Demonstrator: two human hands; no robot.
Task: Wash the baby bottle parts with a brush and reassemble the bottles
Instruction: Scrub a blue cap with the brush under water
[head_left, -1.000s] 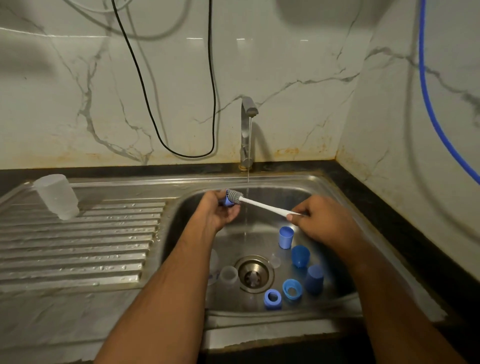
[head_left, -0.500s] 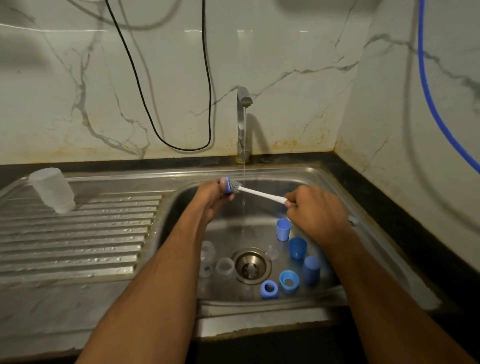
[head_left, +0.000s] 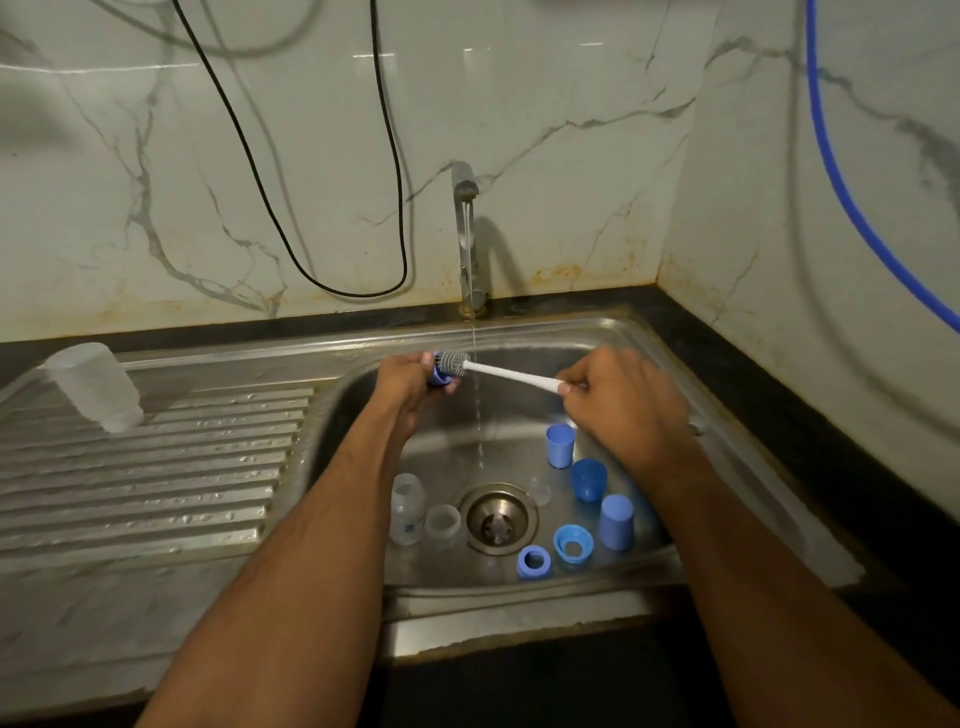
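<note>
My left hand (head_left: 408, 382) grips a small blue bottle part (head_left: 439, 375) over the sink basin (head_left: 613, 564). My right hand (head_left: 628, 405) holds the white handle of a brush (head_left: 511, 373), whose grey bristle head is pushed into the blue part, just left of the thin water stream. On the basin floor lie three blue caps (head_left: 560, 445), two blue screw rings (head_left: 573, 543), a clear bottle (head_left: 407, 508) and a clear ring-like piece (head_left: 442, 520) beside the drain (head_left: 500, 518).
The tap (head_left: 466, 234) runs at the back of the sink. A clear bottle (head_left: 96, 387) lies on the ribbed draining board (head_left: 156, 478) at the left. A black cable (head_left: 291, 249) and a blue hose (head_left: 852, 208) hang along the marble walls.
The brush head has stayed in the blue part, shifting a little back and forth by the water stream. The view has tilted slightly.
</note>
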